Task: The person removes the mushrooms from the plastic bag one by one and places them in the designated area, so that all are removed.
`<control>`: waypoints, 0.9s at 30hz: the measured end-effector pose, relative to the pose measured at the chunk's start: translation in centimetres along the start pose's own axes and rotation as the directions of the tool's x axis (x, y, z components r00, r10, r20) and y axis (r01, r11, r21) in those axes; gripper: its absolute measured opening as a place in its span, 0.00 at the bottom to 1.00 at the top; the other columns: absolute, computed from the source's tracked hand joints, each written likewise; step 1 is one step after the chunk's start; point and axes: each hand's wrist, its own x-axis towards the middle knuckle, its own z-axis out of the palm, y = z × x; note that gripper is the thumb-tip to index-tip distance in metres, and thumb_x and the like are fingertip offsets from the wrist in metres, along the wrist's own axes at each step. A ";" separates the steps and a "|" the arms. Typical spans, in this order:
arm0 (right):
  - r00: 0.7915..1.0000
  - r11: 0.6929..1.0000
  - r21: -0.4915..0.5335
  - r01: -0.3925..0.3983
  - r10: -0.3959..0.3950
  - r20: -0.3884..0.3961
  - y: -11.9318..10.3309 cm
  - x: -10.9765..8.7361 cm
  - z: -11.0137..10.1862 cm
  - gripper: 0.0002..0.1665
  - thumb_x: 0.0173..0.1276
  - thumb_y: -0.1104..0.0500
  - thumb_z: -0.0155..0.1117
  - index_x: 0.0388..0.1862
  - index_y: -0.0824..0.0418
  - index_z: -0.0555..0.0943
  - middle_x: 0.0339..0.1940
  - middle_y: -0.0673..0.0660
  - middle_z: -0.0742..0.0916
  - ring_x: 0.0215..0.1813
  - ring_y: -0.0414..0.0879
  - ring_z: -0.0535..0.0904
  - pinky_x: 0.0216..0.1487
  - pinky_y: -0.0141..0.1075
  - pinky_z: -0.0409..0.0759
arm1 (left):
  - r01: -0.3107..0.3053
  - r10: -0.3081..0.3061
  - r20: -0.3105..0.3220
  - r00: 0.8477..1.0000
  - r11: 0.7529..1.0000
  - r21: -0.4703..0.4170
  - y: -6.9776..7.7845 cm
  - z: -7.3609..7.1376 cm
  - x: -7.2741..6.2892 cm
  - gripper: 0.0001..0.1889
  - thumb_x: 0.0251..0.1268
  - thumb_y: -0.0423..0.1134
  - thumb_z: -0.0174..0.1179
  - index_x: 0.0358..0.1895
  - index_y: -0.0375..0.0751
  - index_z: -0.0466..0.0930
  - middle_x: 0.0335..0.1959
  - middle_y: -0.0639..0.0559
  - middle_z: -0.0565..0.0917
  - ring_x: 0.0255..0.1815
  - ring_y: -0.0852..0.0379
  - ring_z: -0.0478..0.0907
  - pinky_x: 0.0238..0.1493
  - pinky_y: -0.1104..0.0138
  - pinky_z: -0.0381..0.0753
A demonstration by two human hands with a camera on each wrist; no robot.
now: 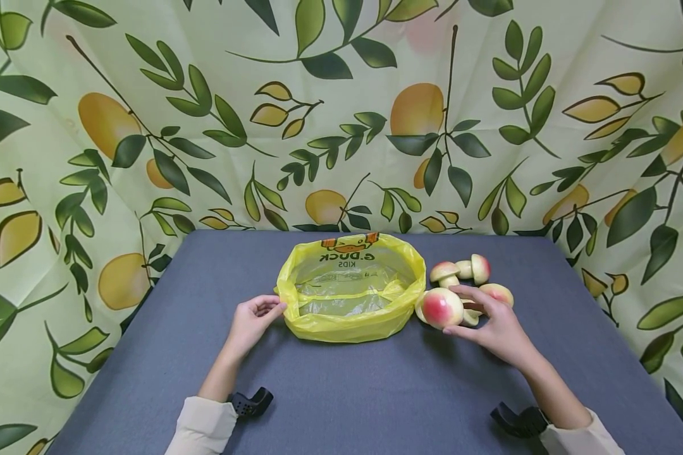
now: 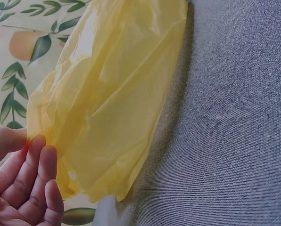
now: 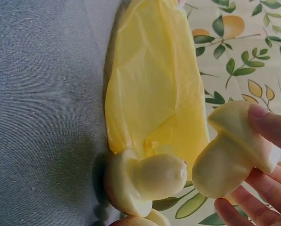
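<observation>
A yellow plastic bag (image 1: 341, 328) stands on the table with its mouth spread wide, dark lettering showing on its inner back wall. My left hand (image 1: 254, 322) pinches the bag's left rim between thumb and fingers, as the left wrist view also shows. My right hand (image 1: 498, 328) grips a toy mushroom (image 1: 443, 308) by its cap, raised beside the bag's right side. In the right wrist view this mushroom (image 3: 230, 150) shows its pale stem and underside. Another mushroom (image 3: 145, 181) lies on the table against the bag, below the held one.
Several more toy mushrooms (image 1: 480, 268) with red-tinted caps lie in a group right of the bag. The grey-blue table (image 1: 364, 398) reaches back to a leaf-and-fruit patterned cloth (image 1: 341, 114). A black wrist camera (image 1: 252, 402) sits on the left wrist, another (image 1: 518, 421) on the right.
</observation>
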 end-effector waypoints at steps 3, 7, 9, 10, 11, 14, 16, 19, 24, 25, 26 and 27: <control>1.000 1.000 0.003 -0.001 0.001 0.004 -0.1 0.2 0.0 0.40 0.37 0.66 0.83 0.54 0.63 0.79 0.51 0.29 0.78 0.51 0.15 0.71 0.48 0.13 0.74 | -0.001 0.001 0.004 1.000 1.000 -0.002 0.0 0.0 0.0 0.11 0.60 0.31 0.64 0.42 0.24 0.82 0.35 0.34 0.86 0.28 0.70 0.81 0.35 0.80 0.78; 1.000 1.000 -0.002 -0.011 0.011 0.018 -0.3 0.5 0.0 0.39 0.37 0.65 0.83 0.54 0.62 0.79 0.50 0.35 0.81 0.51 0.14 0.71 0.49 0.12 0.73 | 0.003 -0.003 0.012 1.000 1.000 -0.001 0.0 0.0 0.0 0.11 0.61 0.32 0.64 0.42 0.24 0.82 0.35 0.33 0.86 0.29 0.70 0.81 0.34 0.79 0.78; 1.000 1.000 -0.003 -0.013 0.013 0.021 -0.3 0.6 0.0 0.39 0.38 0.65 0.83 0.54 0.63 0.79 0.50 0.39 0.82 0.51 0.14 0.71 0.49 0.12 0.73 | 0.003 -0.003 0.015 1.000 1.000 0.001 -0.1 0.0 0.0 0.11 0.61 0.32 0.64 0.42 0.24 0.81 0.35 0.33 0.86 0.29 0.70 0.80 0.35 0.79 0.77; 1.000 1.000 -0.004 -0.014 0.014 0.022 -0.4 0.6 0.0 0.39 0.38 0.65 0.83 0.54 0.63 0.79 0.50 0.40 0.82 0.51 0.14 0.71 0.49 0.12 0.73 | 0.004 -0.004 0.015 1.000 1.000 0.004 -0.1 0.0 0.0 0.11 0.61 0.32 0.64 0.42 0.25 0.81 0.35 0.33 0.86 0.28 0.70 0.80 0.34 0.79 0.77; 1.000 1.000 -0.005 -0.015 0.015 0.021 -0.4 0.7 0.0 0.39 0.38 0.65 0.83 0.54 0.63 0.79 0.50 0.40 0.82 0.51 0.14 0.71 0.49 0.12 0.73 | 0.005 -0.005 0.015 1.000 1.000 0.006 -0.1 0.0 0.0 0.11 0.61 0.32 0.64 0.42 0.25 0.81 0.35 0.33 0.86 0.28 0.70 0.80 0.34 0.79 0.77; 1.000 1.000 0.001 -0.020 0.020 0.013 -0.4 0.8 0.1 0.40 0.38 0.65 0.83 0.54 0.62 0.78 0.51 0.35 0.80 0.51 0.14 0.70 0.50 0.12 0.73 | 0.009 -0.009 0.014 1.000 1.000 0.012 -0.1 0.0 0.0 0.11 0.61 0.32 0.65 0.42 0.25 0.82 0.35 0.34 0.86 0.28 0.70 0.80 0.34 0.79 0.77; 1.000 1.000 0.014 -0.020 0.020 0.008 -0.4 0.9 0.2 0.40 0.38 0.65 0.83 0.55 0.62 0.78 0.51 0.32 0.79 0.52 0.15 0.71 0.50 0.12 0.73 | 0.013 -0.014 0.012 1.000 1.000 0.015 -0.1 0.0 0.0 0.11 0.61 0.32 0.65 0.41 0.25 0.82 0.35 0.34 0.86 0.28 0.69 0.80 0.34 0.79 0.77; 1.000 0.999 0.028 -0.027 0.027 0.001 -0.5 1.0 0.3 0.40 0.39 0.65 0.83 0.55 0.61 0.78 0.51 0.30 0.79 0.52 0.15 0.71 0.50 0.12 0.73 | 0.016 -0.016 0.012 1.000 1.000 0.013 -0.1 0.0 0.0 0.11 0.61 0.32 0.64 0.41 0.25 0.81 0.35 0.34 0.86 0.28 0.69 0.81 0.34 0.79 0.77; 0.999 0.999 0.039 -0.027 0.028 -0.015 -0.6 1.3 0.6 0.40 0.38 0.66 0.83 0.55 0.61 0.79 0.50 0.34 0.81 0.51 0.15 0.73 0.50 0.12 0.73 | 0.012 -0.012 0.013 1.000 1.000 0.008 0.0 0.0 0.0 0.11 0.61 0.32 0.64 0.41 0.25 0.81 0.35 0.34 0.86 0.28 0.70 0.80 0.35 0.79 0.77; 1.000 0.999 0.042 -0.024 0.025 -0.018 -0.6 1.4 0.7 0.40 0.38 0.66 0.83 0.55 0.61 0.79 0.50 0.35 0.81 0.50 0.15 0.73 0.50 0.13 0.73 | 0.012 -0.012 0.013 1.000 1.000 0.008 0.0 0.0 0.0 0.11 0.61 0.32 0.64 0.42 0.25 0.82 0.35 0.34 0.86 0.28 0.71 0.80 0.35 0.79 0.78; 1.000 0.999 0.046 -0.022 0.023 -0.018 -0.6 1.4 0.7 0.40 0.38 0.66 0.83 0.55 0.61 0.79 0.50 0.34 0.81 0.50 0.16 0.74 0.50 0.13 0.74 | 0.012 -0.012 0.014 1.000 1.000 0.008 0.0 0.0 0.0 0.11 0.61 0.32 0.65 0.42 0.25 0.82 0.35 0.34 0.86 0.28 0.71 0.80 0.35 0.79 0.77; 1.000 0.998 0.052 -0.023 0.024 -0.017 -0.6 1.5 0.8 0.40 0.38 0.66 0.83 0.55 0.61 0.79 0.50 0.33 0.80 0.50 0.16 0.74 0.50 0.14 0.74 | 0.013 -0.013 0.015 1.000 1.000 0.008 0.0 0.0 0.0 0.11 0.61 0.32 0.64 0.42 0.25 0.82 0.35 0.34 0.86 0.28 0.71 0.80 0.35 0.79 0.77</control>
